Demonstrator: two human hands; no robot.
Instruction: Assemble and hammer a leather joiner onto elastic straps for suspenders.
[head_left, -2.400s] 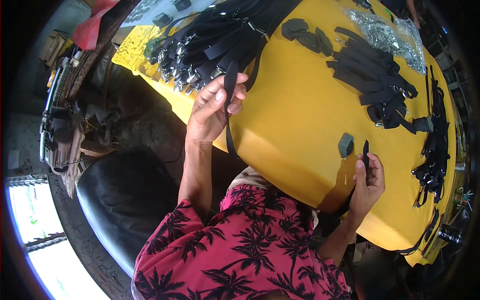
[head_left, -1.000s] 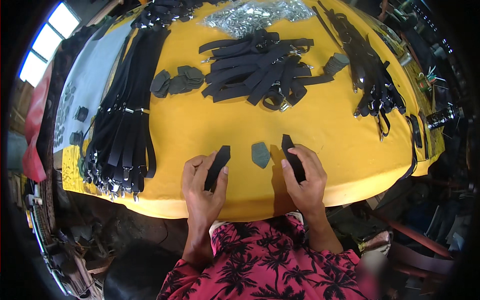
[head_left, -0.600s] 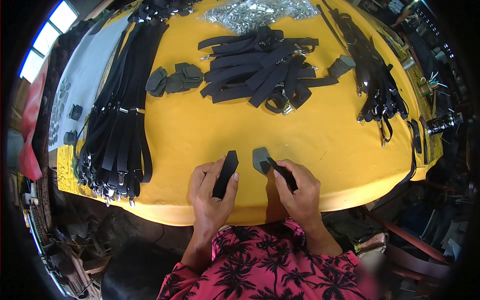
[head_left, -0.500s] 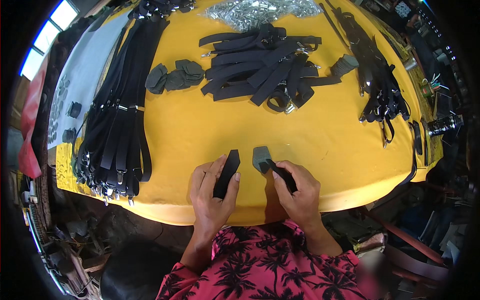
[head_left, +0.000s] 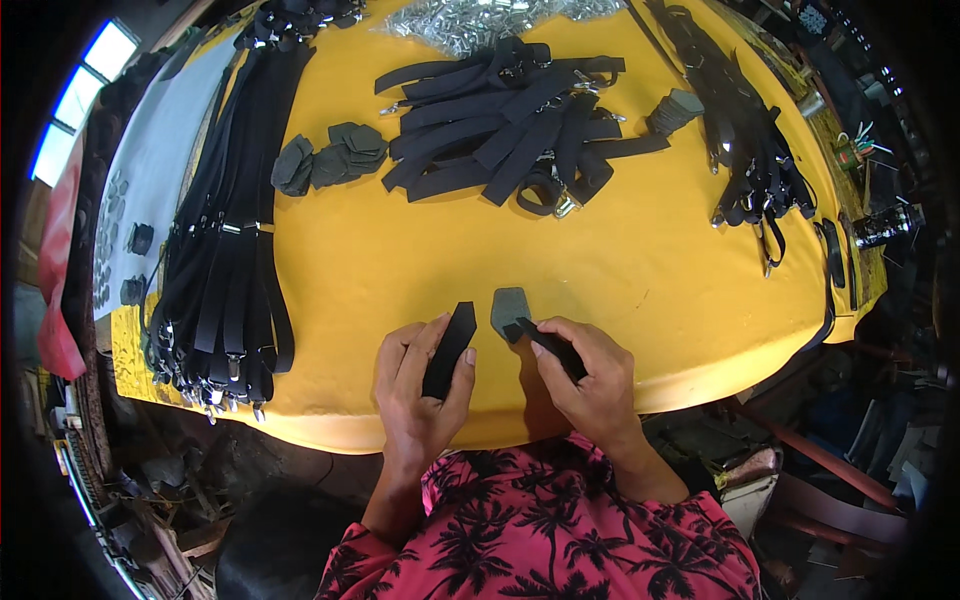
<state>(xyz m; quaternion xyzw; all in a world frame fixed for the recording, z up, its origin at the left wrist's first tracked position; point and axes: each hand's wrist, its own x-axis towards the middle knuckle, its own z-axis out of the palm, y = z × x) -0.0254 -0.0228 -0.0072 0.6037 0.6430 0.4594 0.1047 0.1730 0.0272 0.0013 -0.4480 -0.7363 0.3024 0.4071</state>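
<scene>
My left hand (head_left: pixel 418 385) is closed on a black strap (head_left: pixel 450 350), its angled end sticking up between thumb and fingers. Beside it, my right hand (head_left: pixel 590 375) grips a second black strap (head_left: pixel 560 350) between thumb and forefinger. The tip of that strap overlaps the lower part of a dark grey, pointed patch (head_left: pixel 511 308). Whether the patch is attached to the strap or only under it, I cannot tell. Farther off, a heap of black straps (head_left: pixel 500 130) with metal clips lies on the yellow tabletop (head_left: pixel 400 260).
Stacks of grey patches (head_left: pixel 335 160) lie left of the heap, and another stack (head_left: pixel 675 112) on its right. Bundles of clipped black straps hang at the left (head_left: pixel 225 260) and right (head_left: pixel 750 150). A clear bag of metal clips (head_left: pixel 500 20) sits at the far edge.
The view has shifted slightly, so the table's things appear farther left. The right hand's strap tip has moved a little left over the patch. Both hands keep their hold.
</scene>
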